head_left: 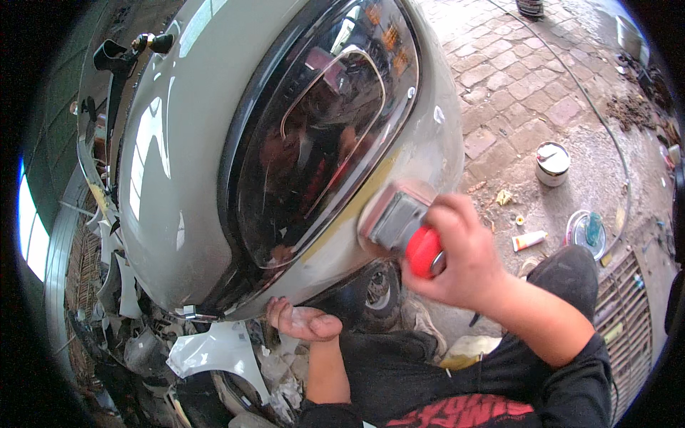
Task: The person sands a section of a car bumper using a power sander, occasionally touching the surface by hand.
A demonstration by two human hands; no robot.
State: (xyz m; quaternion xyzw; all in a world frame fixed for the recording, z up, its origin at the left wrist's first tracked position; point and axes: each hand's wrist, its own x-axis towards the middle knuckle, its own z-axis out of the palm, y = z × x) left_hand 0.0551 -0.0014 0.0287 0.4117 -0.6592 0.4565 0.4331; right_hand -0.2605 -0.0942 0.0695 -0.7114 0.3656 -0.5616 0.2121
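Note:
My right hand (449, 253) grips a sanding tool with a red top and grey square base (396, 217), held against the grey body panel (328, 260) below a vehicle's lamp assembly (314, 150), beside a yellowish patch (349, 210); the tool's pad looks blurred. Under the panel's lower edge, my left hand (303, 321) is turned palm up, its loosely curled fingers touching the edge and holding nothing that I can see.
Cobblestones (499, 85) lie to the right, with a hose (571, 71), a white can (551, 164), a tube (529, 240), a round container (581, 232) and a metal grate (628, 321). Broken white and black parts (214, 353) pile at lower left.

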